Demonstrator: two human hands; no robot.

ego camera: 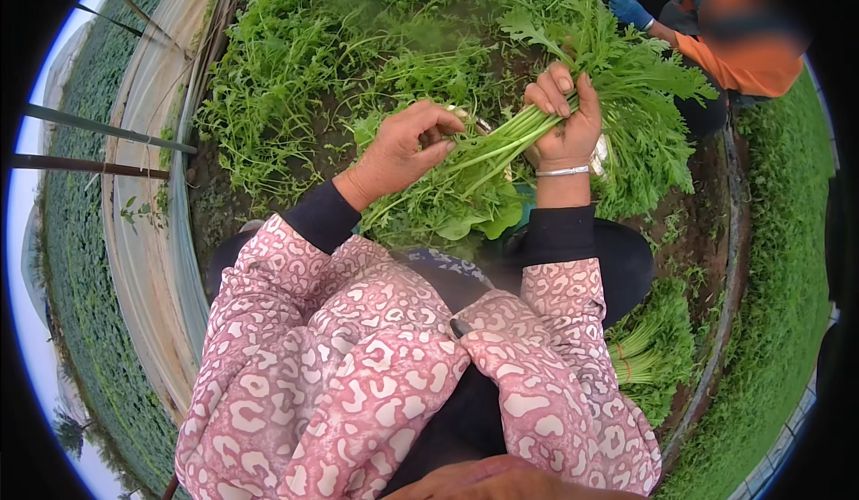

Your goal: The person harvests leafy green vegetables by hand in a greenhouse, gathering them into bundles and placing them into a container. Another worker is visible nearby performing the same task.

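My right hand (567, 114), with a silver bangle at the wrist, grips a bunch of long-stemmed leafy greens (513, 134). Their serrated leaves fan out to the upper right, and the pale stem ends point down to the left. Just left of the stem ends is my left hand (419, 141), its fingers curled with thumb and forefinger near each other. Whether a thin stem or scrap lies between those fingertips is unclear. Loose leaves (470, 214) lie below both hands, over something green that is mostly hidden.
Uncut greens (288, 70) grow ahead and left. Banded bunches (634, 359) lie on the soil at right. A co-worker in orange with a blue glove (629, 10) is at upper right. Plastic sheeting (144, 184) and poles (111, 131) border the left; a ridge edge (728, 245) runs along the right.
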